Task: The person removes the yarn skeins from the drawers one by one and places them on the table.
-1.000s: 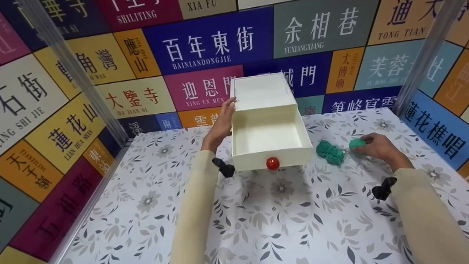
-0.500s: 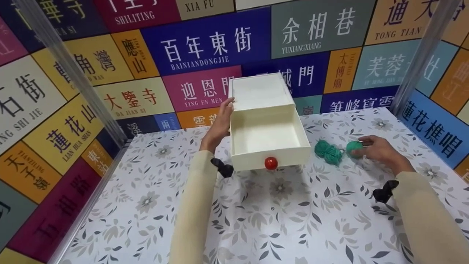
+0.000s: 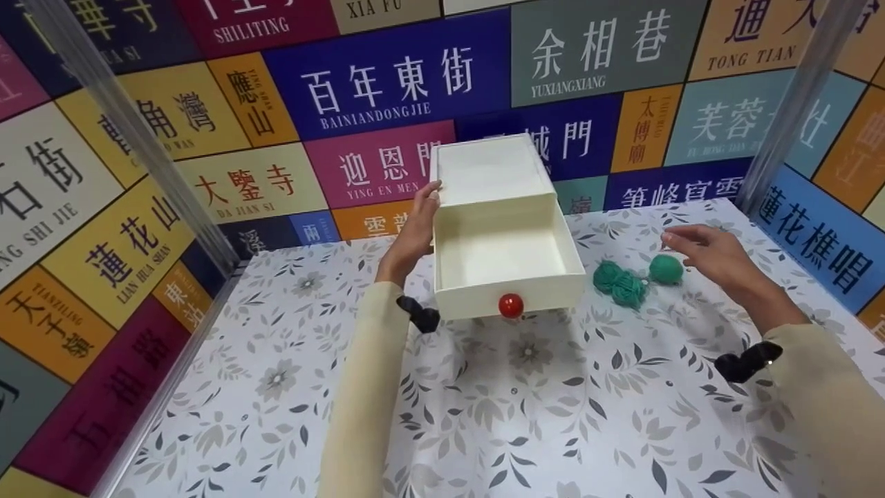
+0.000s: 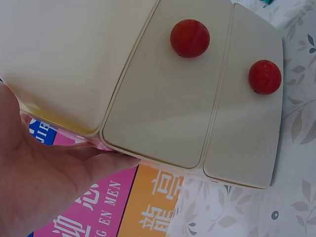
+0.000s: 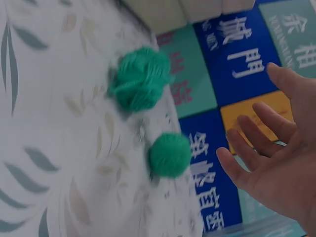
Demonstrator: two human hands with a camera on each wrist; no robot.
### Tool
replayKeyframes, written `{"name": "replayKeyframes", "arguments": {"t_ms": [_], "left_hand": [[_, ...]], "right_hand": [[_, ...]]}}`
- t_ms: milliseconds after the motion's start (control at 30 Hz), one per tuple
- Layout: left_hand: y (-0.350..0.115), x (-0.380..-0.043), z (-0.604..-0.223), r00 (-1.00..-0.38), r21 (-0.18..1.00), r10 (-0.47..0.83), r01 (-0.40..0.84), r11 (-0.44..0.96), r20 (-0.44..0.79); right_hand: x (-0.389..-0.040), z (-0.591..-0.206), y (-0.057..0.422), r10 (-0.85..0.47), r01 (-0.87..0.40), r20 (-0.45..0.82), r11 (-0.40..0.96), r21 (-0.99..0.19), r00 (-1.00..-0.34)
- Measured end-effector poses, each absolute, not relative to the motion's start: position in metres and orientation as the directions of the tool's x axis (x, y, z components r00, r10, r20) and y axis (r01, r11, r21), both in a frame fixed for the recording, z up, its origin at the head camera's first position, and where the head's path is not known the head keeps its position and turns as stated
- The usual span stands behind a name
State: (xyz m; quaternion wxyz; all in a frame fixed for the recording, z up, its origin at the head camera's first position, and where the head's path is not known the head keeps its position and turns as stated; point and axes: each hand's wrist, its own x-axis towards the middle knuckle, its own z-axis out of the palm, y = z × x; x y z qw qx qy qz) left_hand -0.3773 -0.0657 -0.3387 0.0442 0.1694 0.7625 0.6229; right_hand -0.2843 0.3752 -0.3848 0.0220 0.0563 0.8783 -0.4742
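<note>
A white drawer box [image 3: 491, 169] stands at the table's back, its top drawer [image 3: 508, 299] pulled out and bare inside. My left hand [image 3: 413, 238] rests along the box's left side, fingers lying straight against it in the left wrist view. Two lower drawer fronts with red knobs [image 4: 190, 38] show there, both pushed in. On the table right of the box lie a bundled green yarn skein [image 3: 621, 283] and a round green yarn ball [image 3: 666, 270]. My right hand [image 3: 715, 259] hovers just right of the ball, apart from it, fingers loosely spread and holding nothing.
A flower-patterned cloth [image 3: 484, 415] covers the table. Behind it rises a wall of coloured panels with writing [image 3: 387, 76]. Clear upright posts [image 3: 795, 104] stand at the back corners.
My right hand has let go of the green yarn ball and drawn up and away from it. The ball sits beside the skein. My left hand keeps its place on the drawer box.
</note>
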Motion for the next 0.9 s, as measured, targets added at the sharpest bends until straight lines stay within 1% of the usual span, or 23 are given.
{"name": "replayKeyframes", "arguments": {"t_ms": [100, 167, 200, 267, 333, 400, 433, 667, 900], "left_hand": [[-0.065, -0.378, -0.338, -0.938, 0.967, 0.315, 0.202, 0.158, 0.144], [-0.065, -0.378, -0.338, -0.938, 0.968, 0.315, 0.199, 0.151, 0.143], [-0.065, -0.378, -0.338, -0.938, 0.968, 0.316, 0.199, 0.152, 0.143], [-0.064, -0.379, -0.338, -0.938, 0.967, 0.316, 0.198, 0.157, 0.141], [-0.065, -0.379, -0.338, -0.938, 0.965, 0.317, 0.200, 0.166, 0.140], [-0.065, -0.379, -0.338, -0.939, 0.965, 0.315, 0.200, 0.172, 0.139], [-0.066, -0.379, -0.338, -0.939, 0.964, 0.314, 0.200, 0.174, 0.138], [-0.066, -0.378, -0.339, -0.938, 0.965, 0.319, 0.200, 0.171, 0.138], [-0.066, -0.377, -0.338, -0.942, 0.966, 0.308, 0.195, 0.169, 0.136]], "right_hand": [[-0.276, -0.376, 0.363, 0.075, 0.051, -0.016, 0.494, -0.868, -0.997], [-0.268, -0.371, 0.354, 0.059, 0.000, 0.028, 0.422, -0.906, -0.998], [-0.264, -0.368, 0.349, 0.046, -0.033, 0.053, 0.364, -0.931, -0.998], [-0.255, -0.365, 0.341, 0.002, -0.109, 0.112, 0.203, -0.973, -0.994], [-0.246, -0.361, 0.332, -0.054, -0.160, 0.157, 0.048, -0.986, -0.986], [-0.238, -0.356, 0.323, -0.106, -0.184, 0.189, -0.055, -0.981, -0.976], [-0.234, -0.354, 0.318, -0.135, -0.188, 0.198, -0.085, -0.978, -0.971], [-0.208, -0.339, 0.279, -0.244, -0.173, 0.200, -0.129, -0.976, -0.949], [-0.190, -0.332, 0.248, -0.370, -0.201, 0.232, -0.119, -0.972, -0.899]]}}
